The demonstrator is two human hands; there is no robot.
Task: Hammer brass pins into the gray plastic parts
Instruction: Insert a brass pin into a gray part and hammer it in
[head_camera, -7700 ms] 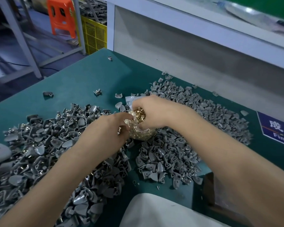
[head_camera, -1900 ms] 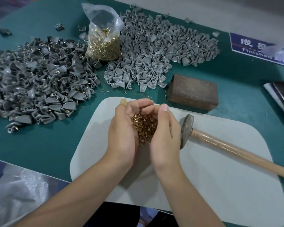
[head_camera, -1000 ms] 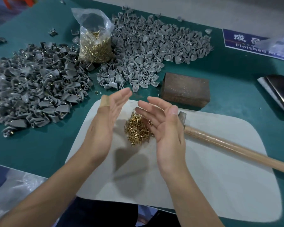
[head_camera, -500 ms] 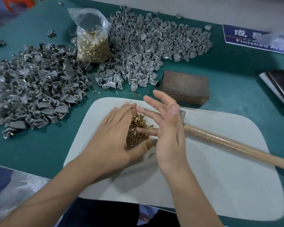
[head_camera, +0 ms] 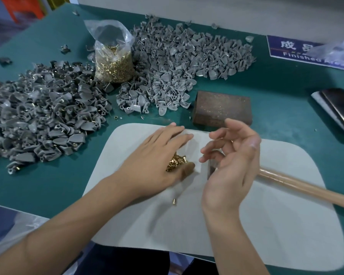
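Note:
A small heap of brass pins (head_camera: 176, 161) lies on the white mat (head_camera: 266, 225). My left hand (head_camera: 155, 161) lies flat over the heap, fingers straight, covering most of it. One stray pin (head_camera: 174, 202) lies nearer to me. My right hand (head_camera: 231, 161) hovers just right of the heap, fingers loosely bent, holding nothing. A hammer with a wooden handle (head_camera: 306, 187) rests on the mat, its head mostly hidden behind my right hand. Two piles of gray plastic parts lie beyond: a darker one (head_camera: 40, 116) at left, a lighter one (head_camera: 179, 62) at the back.
A clear bag of brass pins (head_camera: 113, 62) stands between the piles. A rusty metal block (head_camera: 222, 110) sits just past the mat. A blue "Finished" label (head_camera: 298, 50) and a dark flat object (head_camera: 338, 110) lie at right on the green table (head_camera: 48, 185).
The brass pins dropped from my cupped hands onto the mat. My left hand then came down flat on the heap, and my right hand pulled away to the right.

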